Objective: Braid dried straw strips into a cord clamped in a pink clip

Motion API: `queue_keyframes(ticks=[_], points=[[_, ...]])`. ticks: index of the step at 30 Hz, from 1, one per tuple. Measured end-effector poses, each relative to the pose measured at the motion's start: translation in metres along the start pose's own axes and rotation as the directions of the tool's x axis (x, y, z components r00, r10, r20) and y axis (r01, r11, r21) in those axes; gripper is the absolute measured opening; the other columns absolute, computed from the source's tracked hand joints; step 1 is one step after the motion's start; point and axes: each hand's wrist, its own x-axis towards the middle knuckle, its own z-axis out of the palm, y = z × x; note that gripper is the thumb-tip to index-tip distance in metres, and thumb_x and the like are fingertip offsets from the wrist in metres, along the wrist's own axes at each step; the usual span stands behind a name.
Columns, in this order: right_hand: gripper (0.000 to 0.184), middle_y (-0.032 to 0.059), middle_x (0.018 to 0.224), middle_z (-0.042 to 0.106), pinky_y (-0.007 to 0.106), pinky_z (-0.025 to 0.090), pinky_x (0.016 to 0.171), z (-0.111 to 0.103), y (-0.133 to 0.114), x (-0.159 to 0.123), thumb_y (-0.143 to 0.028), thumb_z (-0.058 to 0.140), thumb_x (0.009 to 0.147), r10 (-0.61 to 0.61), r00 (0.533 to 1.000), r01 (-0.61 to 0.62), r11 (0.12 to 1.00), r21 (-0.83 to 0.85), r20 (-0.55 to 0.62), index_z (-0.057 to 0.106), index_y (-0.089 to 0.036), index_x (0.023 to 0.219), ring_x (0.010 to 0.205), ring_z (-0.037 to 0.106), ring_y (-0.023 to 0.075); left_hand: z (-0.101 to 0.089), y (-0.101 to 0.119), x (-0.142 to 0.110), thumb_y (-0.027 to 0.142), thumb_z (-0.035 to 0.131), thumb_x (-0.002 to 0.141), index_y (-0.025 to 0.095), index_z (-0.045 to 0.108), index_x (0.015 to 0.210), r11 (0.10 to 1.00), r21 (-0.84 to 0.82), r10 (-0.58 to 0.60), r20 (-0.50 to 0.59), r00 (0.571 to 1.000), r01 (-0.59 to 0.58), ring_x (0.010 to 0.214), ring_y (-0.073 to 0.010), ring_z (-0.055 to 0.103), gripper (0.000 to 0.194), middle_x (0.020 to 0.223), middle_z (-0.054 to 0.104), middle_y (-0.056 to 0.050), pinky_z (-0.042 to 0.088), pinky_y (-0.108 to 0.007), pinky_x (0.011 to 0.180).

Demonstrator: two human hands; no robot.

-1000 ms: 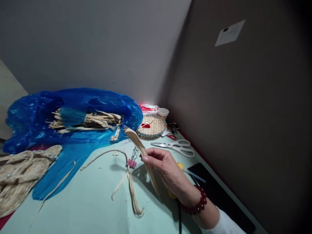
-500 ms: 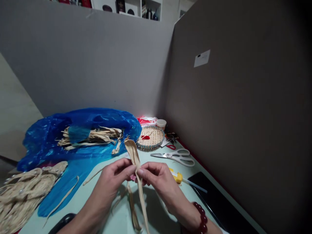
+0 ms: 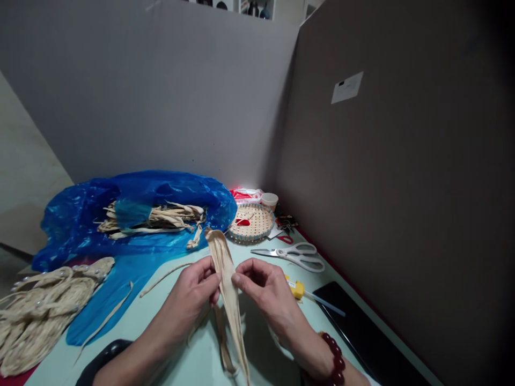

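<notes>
A long tan dried-leaf strip (image 3: 228, 284) stands nearly upright above the pale green table (image 3: 161, 343). My left hand (image 3: 193, 295) pinches its left edge and my right hand (image 3: 263, 292) pinches its right edge, both at mid-height with fingers closed. The strip's lower end hangs down between my wrists. Other loose strips (image 3: 219, 343) lie on the table below my hands. A dark red bead bracelet (image 3: 333, 359) circles my right wrist.
A blue plastic bag (image 3: 132, 214) holding a bundle of dried strips lies at the back left. Woven straw pieces (image 3: 40, 311) sit at the far left. A round woven tray (image 3: 251, 221), white scissors (image 3: 293, 253), a yellow tool (image 3: 298, 289) and a black phone (image 3: 362, 332) lie to the right, along the partition wall.
My left hand came into view and took the strip alongside the right hand. The strip now looks wider between my fingers. The camera tilted slightly.
</notes>
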Motion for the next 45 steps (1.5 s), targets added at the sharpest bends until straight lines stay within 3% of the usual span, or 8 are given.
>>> queue_keyframes(ticks=[5, 18, 24, 32, 35, 39, 43, 45], points=[[0.023, -0.0001, 0.066, 0.055, 0.024, 0.035, 0.058, 0.001, 0.000, 0.000, -0.036, 0.065, 0.075, 0.033, 0.999, -0.035, 0.999, 0.039, 0.035, 0.061, -0.014, 0.072, 0.062, 0.046, 0.0119, 0.001, -0.002, 0.001, 0.036, 0.060, 0.074, 0.017, 0.058, 0.076, 0.999, -0.032, -0.044, -0.002, 0.999, 0.044, 0.056, -0.0114, 0.039, 0.020, 0.061, 0.045, 0.005, 0.033, -0.023, 0.053], [0.033, -0.0030, 0.065, 0.049, 0.022, 0.031, 0.055, 0.002, 0.008, 0.000, -0.045, 0.069, 0.076, 0.041, 0.991, -0.048, 0.997, 0.059, 0.124, 0.058, -0.015, 0.072, 0.060, 0.040, 0.0098, -0.001, -0.005, 0.005, 0.034, 0.064, 0.073, 0.017, 0.061, 0.070, 0.996, 0.076, 0.045, -0.035, 0.998, -0.043, 0.057, -0.0109, 0.041, 0.018, 0.061, 0.050, 0.005, 0.032, -0.022, 0.054], [0.033, -0.0017, 0.067, 0.050, 0.023, 0.030, 0.057, 0.003, 0.007, -0.002, -0.045, 0.069, 0.075, 0.053, 0.991, -0.062, 0.996, 0.072, 0.121, 0.057, -0.014, 0.072, 0.062, 0.040, 0.0108, -0.002, -0.002, 0.008, 0.033, 0.068, 0.065, 0.016, 0.058, 0.065, 0.998, 0.056, -0.033, -0.018, 0.999, 0.034, 0.055, -0.0102, 0.041, 0.019, 0.057, 0.048, 0.007, 0.032, -0.022, 0.052], [0.021, -0.0007, 0.071, 0.053, 0.024, 0.035, 0.067, 0.004, 0.017, -0.004, -0.035, 0.068, 0.076, 0.074, 0.982, -0.120, 0.955, 0.271, 0.173, 0.061, -0.015, 0.075, 0.069, 0.046, 0.0129, -0.003, -0.001, 0.005, 0.037, 0.066, 0.072, 0.015, 0.060, 0.076, 0.999, 0.046, -0.001, 0.091, 0.996, -0.003, 0.066, -0.0131, 0.046, 0.024, 0.072, 0.053, 0.002, 0.037, -0.023, 0.062], [0.020, 0.0002, 0.073, 0.054, 0.024, 0.037, 0.071, 0.006, 0.020, -0.007, -0.034, 0.068, 0.076, 0.053, 0.979, -0.125, 0.917, 0.379, 0.195, 0.062, -0.015, 0.078, 0.072, 0.048, 0.0137, -0.005, -0.009, 0.005, 0.039, 0.060, 0.078, 0.017, 0.057, 0.079, 0.990, 0.127, 0.050, 0.068, 0.996, -0.058, 0.065, -0.0131, 0.044, 0.022, 0.070, 0.050, 0.004, 0.036, -0.024, 0.061], [0.021, 0.0007, 0.075, 0.055, 0.024, 0.039, 0.069, 0.004, 0.002, -0.013, -0.034, 0.072, 0.075, -0.016, 0.978, -0.072, 0.910, 0.408, 0.208, 0.062, -0.015, 0.078, 0.071, 0.049, 0.0130, -0.011, -0.015, 0.009, 0.034, 0.060, 0.075, 0.019, 0.054, 0.073, 0.967, 0.248, 0.076, -0.055, 0.996, -0.060, 0.064, -0.0152, 0.048, 0.017, 0.067, 0.053, 0.003, 0.037, -0.025, 0.060], [0.011, 0.0036, 0.086, 0.061, 0.025, 0.042, 0.080, -0.009, -0.026, -0.018, -0.026, 0.066, 0.083, -0.167, 0.962, 0.048, 0.882, 0.468, 0.216, 0.063, -0.015, 0.084, 0.083, 0.054, 0.0137, -0.018, -0.014, 0.015, 0.035, 0.059, 0.075, 0.017, 0.058, 0.073, 0.979, 0.198, 0.070, -0.068, 0.995, -0.056, 0.060, -0.0142, 0.048, 0.018, 0.064, 0.055, 0.003, 0.036, -0.025, 0.057], [0.009, 0.0036, 0.079, 0.061, 0.028, 0.044, 0.084, -0.020, -0.039, -0.023, -0.023, 0.059, 0.088, -0.219, 0.935, 0.033, 0.838, 0.545, 0.279, 0.062, -0.016, 0.084, 0.080, 0.057, 0.0139, -0.024, -0.015, 0.020, 0.037, 0.060, 0.074, 0.017, 0.058, 0.070, 0.981, 0.183, 0.085, -0.114, 0.990, -0.063, 0.053, -0.0119, 0.043, 0.020, 0.057, 0.051, 0.005, 0.032, -0.023, 0.052]])
